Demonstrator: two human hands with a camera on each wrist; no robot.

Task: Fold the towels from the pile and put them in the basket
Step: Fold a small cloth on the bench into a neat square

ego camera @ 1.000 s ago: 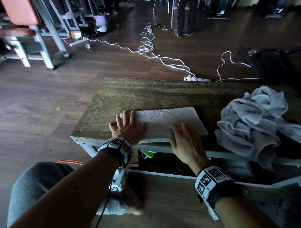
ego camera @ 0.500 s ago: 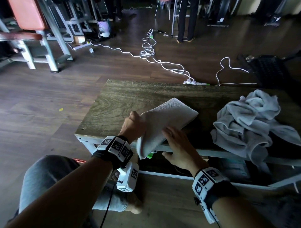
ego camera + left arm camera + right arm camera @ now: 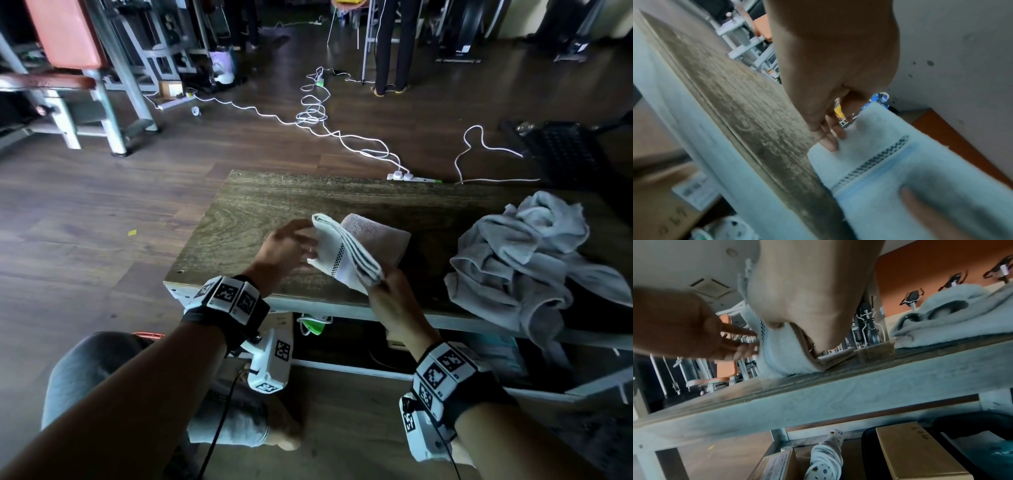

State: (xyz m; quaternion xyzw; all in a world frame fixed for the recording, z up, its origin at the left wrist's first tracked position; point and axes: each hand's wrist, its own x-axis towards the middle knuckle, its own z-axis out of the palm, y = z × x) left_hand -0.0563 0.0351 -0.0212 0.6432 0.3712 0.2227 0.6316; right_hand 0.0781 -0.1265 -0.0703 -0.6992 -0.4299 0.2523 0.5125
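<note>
A white towel (image 3: 342,255) with a checked stripe is folded into several layers and stands tilted above the wooden table (image 3: 260,205), its far part lying on the tabletop. My right hand (image 3: 380,291) grips the towel's near end at the table's front edge; the right wrist view shows the thumb on the towel (image 3: 781,353). My left hand (image 3: 305,243) lays straight fingers (image 3: 830,139) flat against the left face of the towel (image 3: 879,162). A crumpled pile of grey towels (image 3: 524,260) lies on the right of the table, apart from both hands.
A black mesh container (image 3: 561,150) stands on the floor beyond the table's far right corner. White cables and a power strip (image 3: 411,177) run along the floor behind the table. Cardboard boxes (image 3: 916,454) sit under it. Gym frames stand at the far left.
The towel lay flat under both palms. My left hand swept its left end up and over to the right, and the folded towel is now raised on edge between my hands.
</note>
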